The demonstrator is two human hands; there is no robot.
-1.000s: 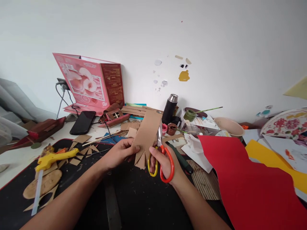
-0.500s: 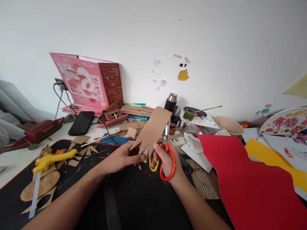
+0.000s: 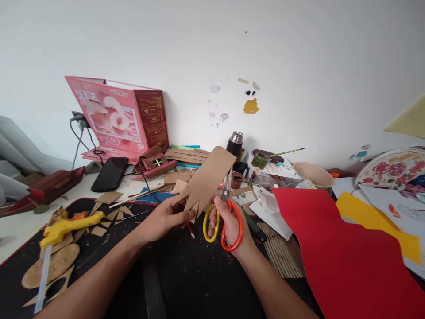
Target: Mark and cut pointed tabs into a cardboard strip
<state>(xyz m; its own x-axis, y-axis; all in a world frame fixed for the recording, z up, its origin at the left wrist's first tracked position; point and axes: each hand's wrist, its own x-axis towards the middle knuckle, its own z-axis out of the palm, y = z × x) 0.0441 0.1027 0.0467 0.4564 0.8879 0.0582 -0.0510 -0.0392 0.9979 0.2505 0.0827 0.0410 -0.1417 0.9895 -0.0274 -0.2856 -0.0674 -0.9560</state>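
Observation:
My left hand (image 3: pixel 168 219) pinches the lower left end of a brown cardboard piece (image 3: pixel 212 173), which is raised and tilted above the black mat. That end is slit into several pointed strips. In my right hand (image 3: pixel 230 221) is a pair of scissors (image 3: pixel 233 239) with one red and one yellow handle loop, blades pointing up. The blades stand at the cardboard's right edge, partly hidden behind it; I cannot tell whether they touch. Below my left hand a red pencil (image 3: pixel 190 231) shows its end.
A yellow glue gun (image 3: pixel 69 228) and cardboard scraps (image 3: pixel 109 198) lie left. Behind stand a pink box (image 3: pixel 116 117), a phone (image 3: pixel 109 174), a model boat (image 3: pixel 156 166) and a black flask (image 3: pixel 235 144). Red paper (image 3: pixel 341 252) and corrugated cardboard (image 3: pixel 282 250) lie right.
The cardboard and my left hand have shifted slightly left, away from my right hand. The scissors' loops have spread wider apart. The view has turned slightly.

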